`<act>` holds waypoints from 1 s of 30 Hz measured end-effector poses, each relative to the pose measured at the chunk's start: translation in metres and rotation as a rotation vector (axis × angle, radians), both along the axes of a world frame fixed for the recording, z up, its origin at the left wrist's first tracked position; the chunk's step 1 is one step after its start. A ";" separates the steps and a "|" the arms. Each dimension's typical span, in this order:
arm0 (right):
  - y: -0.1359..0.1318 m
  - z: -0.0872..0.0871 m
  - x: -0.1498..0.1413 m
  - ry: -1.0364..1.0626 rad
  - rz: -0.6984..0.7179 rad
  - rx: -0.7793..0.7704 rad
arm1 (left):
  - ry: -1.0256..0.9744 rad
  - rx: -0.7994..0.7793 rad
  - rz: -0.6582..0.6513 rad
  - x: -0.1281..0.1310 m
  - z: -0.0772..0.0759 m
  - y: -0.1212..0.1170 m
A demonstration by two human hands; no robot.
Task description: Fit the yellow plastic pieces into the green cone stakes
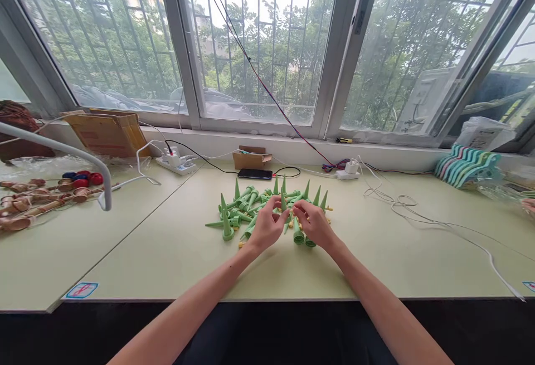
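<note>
A heap of green plastic cone-shaped spikes (246, 203) lies in the middle of the pale green table (175, 253), with small yellow bits among them. My left hand (266, 225) and my right hand (314, 223) meet over the near side of the heap, fingers curled in a pinch. Between the fingertips stands a green spike (283, 202), point up. Which hand grips it I cannot tell for sure; both touch it. More spikes (298, 237) lie under my right hand.
A black phone (254, 174), a small cardboard box (251, 159) and power strips (178, 162) with cables sit by the window sill. Wooden toys with red and blue balls (45, 192) lie at left under a white lamp arm (62, 153). Striped coloured items (466, 165) are at right.
</note>
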State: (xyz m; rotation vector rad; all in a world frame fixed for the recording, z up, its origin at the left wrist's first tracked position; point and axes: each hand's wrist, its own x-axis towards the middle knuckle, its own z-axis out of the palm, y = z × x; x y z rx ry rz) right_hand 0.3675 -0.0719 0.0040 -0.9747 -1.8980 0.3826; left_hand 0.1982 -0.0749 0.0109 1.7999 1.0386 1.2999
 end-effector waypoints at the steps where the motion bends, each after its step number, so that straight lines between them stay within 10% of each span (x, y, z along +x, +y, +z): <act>1: 0.000 0.000 0.000 0.000 0.003 0.000 | 0.006 0.001 -0.006 0.000 0.000 0.000; 15: -0.002 0.001 0.001 -0.008 -0.007 -0.036 | 0.165 0.175 -0.028 0.000 -0.005 0.000; 30: -0.003 0.001 0.000 0.009 0.043 -0.012 | -0.174 -0.117 0.013 0.001 0.002 0.002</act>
